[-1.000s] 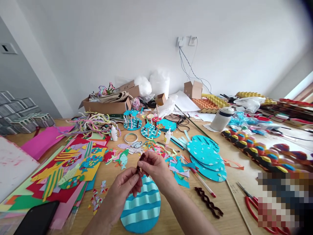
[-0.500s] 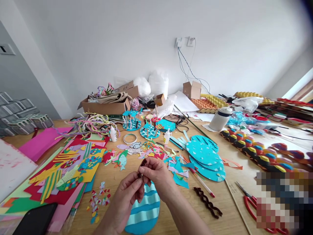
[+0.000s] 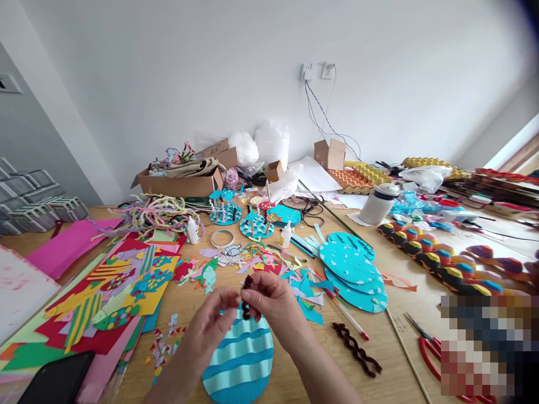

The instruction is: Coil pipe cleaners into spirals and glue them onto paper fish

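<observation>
My right hand (image 3: 267,297) pinches a short dark brown twisted piece (image 3: 246,298), which hangs upright from its fingertips. Just left of it is my left hand (image 3: 217,320), thumb and fingers apart and nothing between them. Below both hands lies a blue oval card (image 3: 242,359) with wavy light-blue strips across it. Another dark brown twisted strand (image 3: 357,349) rests on the table to the right of my right forearm.
Colored paper and fish cutouts (image 3: 115,317) cover the left, beside a black phone (image 3: 56,379). Glue bottles (image 3: 285,235) stand mid-table. Blue ovals (image 3: 347,258), a thin stick (image 3: 406,350) and red-handled scissors (image 3: 429,350) lie right. A cardboard box (image 3: 177,185) sits behind.
My left hand has let go of the brown twisted piece and moved left and slightly down, its fingers opening. The piece now hangs from my right hand, and more of the striped oval shows.
</observation>
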Demonstrator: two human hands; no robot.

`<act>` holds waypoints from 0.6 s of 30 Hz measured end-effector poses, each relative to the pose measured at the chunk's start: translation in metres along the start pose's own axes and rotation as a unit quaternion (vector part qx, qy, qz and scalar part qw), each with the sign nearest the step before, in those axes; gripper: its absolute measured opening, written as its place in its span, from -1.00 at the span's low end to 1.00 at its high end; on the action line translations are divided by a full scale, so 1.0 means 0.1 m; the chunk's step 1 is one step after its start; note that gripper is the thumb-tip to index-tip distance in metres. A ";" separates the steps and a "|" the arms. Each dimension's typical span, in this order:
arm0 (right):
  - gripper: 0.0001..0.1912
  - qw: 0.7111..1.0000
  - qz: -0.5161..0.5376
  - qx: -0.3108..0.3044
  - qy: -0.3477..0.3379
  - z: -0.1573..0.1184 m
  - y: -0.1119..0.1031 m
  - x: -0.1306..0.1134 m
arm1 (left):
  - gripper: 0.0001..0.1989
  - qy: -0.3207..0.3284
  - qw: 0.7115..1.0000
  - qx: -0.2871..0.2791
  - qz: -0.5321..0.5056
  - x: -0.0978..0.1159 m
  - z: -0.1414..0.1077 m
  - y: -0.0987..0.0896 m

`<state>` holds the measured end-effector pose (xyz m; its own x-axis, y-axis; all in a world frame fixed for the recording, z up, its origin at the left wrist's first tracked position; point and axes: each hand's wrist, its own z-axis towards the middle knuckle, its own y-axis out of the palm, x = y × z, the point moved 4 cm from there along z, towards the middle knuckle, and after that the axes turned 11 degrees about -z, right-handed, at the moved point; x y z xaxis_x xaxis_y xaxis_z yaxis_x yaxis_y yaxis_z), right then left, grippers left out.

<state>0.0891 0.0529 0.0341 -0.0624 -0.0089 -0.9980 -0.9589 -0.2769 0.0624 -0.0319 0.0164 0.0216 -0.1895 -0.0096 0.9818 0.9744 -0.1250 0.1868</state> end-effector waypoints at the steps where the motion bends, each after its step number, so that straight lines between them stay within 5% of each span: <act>1: -0.80 0.999 -0.036 0.007 -0.013 0.00 -0.01 0.01 | -0.68 0.021 0.999 0.029 0.019 0.06 0.01 -0.06; 3: -0.86 0.993 -0.109 0.012 -0.033 -0.01 -0.01 0.02 | -0.69 0.051 0.995 0.062 0.062 0.17 0.04 -0.12; 9: -0.82 0.959 -0.276 -0.010 -0.067 -0.09 0.09 0.01 | -0.94 0.069 0.980 -0.003 0.185 0.32 0.12 0.01; 18: -0.88 0.960 -0.272 -0.072 -0.008 -0.11 0.06 0.08 | -0.88 0.062 0.972 0.000 0.228 0.40 0.17 -0.04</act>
<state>0.0853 0.0409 0.0259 0.4307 0.1893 -0.8824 -0.8025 -0.3670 -0.4705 -0.0410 0.0338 0.0606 0.2498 -0.1826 0.9509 0.9603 -0.0793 -0.2675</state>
